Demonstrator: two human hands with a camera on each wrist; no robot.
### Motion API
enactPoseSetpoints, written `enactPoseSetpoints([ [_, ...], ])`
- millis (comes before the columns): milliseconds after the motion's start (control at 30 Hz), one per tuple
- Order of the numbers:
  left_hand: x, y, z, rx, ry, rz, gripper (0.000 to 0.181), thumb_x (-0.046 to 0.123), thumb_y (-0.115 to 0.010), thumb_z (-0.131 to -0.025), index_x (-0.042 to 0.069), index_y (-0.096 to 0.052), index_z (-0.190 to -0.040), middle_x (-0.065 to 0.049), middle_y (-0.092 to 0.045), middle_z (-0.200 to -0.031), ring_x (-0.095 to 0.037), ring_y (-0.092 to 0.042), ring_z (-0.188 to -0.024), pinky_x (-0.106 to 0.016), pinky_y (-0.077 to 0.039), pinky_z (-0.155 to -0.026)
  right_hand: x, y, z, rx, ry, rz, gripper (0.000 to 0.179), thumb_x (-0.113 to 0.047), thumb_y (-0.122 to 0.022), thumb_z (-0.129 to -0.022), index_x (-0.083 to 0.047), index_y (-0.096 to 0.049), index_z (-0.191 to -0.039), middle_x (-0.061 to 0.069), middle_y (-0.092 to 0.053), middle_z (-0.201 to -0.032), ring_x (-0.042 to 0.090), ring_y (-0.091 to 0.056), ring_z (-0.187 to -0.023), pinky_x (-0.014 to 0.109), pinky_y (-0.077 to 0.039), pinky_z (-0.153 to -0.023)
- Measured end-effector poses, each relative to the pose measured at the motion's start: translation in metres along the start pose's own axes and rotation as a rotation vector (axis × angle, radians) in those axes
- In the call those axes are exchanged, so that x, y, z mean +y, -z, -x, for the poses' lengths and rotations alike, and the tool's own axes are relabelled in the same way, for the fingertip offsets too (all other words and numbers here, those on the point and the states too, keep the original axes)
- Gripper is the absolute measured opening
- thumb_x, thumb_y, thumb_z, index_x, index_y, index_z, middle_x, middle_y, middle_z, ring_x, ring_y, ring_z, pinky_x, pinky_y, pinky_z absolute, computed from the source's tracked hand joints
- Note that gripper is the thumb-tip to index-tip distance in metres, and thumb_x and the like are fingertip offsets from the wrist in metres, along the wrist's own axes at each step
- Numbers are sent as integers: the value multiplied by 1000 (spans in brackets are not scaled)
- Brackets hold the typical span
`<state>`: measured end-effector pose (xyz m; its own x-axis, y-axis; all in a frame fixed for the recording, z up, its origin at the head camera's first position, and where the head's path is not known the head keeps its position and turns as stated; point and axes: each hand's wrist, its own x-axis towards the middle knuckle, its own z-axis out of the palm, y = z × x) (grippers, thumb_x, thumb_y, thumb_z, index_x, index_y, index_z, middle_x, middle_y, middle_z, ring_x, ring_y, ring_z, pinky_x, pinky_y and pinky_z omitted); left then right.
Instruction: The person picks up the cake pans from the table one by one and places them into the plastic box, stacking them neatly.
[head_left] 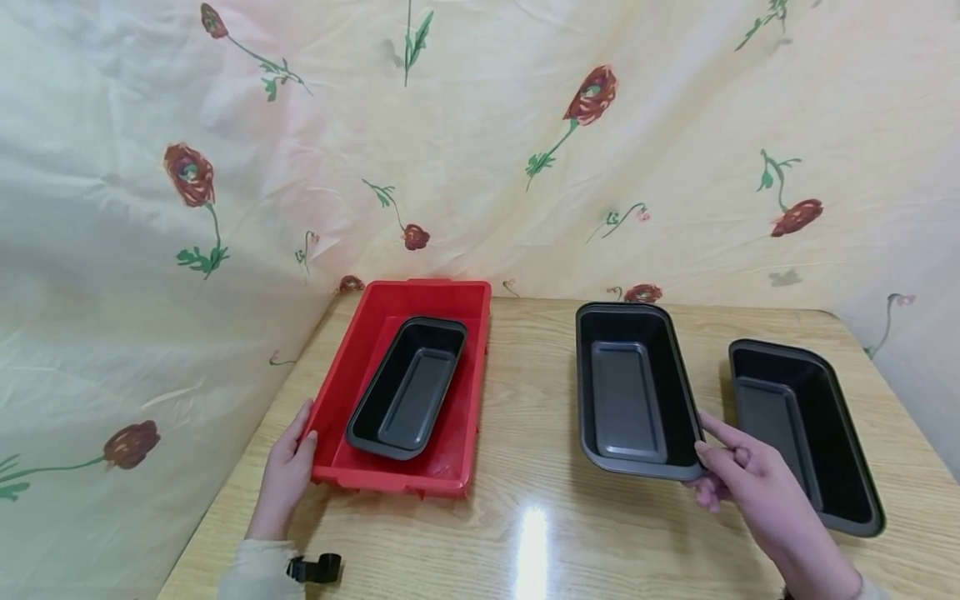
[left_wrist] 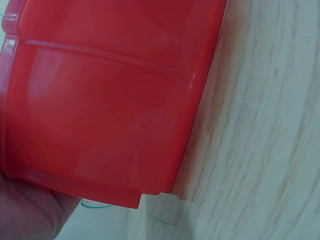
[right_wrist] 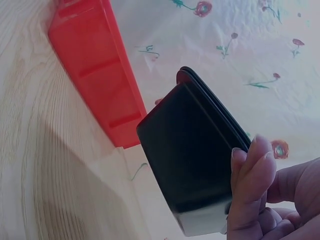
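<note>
My left hand (head_left: 288,458) grips the near left rim of a red plastic bin (head_left: 452,417), thumb over the edge. A dark loaf pan (head_left: 414,396) lies inside that bin, slightly slanted. With my right hand (head_left: 753,479) I pinch another dark loaf pan (head_left: 628,400) by its near right corner, thumb on the rim and fingers beneath. That pan is raised off the table, its shadow below it; in the right wrist view its rim (right_wrist: 220,107) shows as a double line. The left wrist view is mostly filled by the bin's outer wall (left_wrist: 105,110).
To the right of my right hand a third dark loaf pan (head_left: 776,425) sits on the wooden table (head_left: 525,400). Flowered cloth (head_left: 465,142) hangs behind the table and along its left side. A black wrist mount (head_left: 318,568) sticks out from my left sleeve.
</note>
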<state>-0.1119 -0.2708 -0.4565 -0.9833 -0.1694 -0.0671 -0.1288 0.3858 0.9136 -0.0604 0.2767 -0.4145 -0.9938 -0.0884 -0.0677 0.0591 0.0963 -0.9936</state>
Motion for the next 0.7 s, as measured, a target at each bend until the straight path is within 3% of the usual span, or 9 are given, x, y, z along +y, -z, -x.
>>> enactPoseSetpoints([
  [700, -1, 0, -2, 2, 17, 3, 55, 6, -36, -104, 16, -21, -157, -15, -24, -159, -37, -29, -140, -45, -37, -105, -11, -23, -14, -75, 102, -7, 58, -5, -46, -103, 20, -16, -145, 9, -66, -65, 13, -57, -51, 28, -49, -43],
])
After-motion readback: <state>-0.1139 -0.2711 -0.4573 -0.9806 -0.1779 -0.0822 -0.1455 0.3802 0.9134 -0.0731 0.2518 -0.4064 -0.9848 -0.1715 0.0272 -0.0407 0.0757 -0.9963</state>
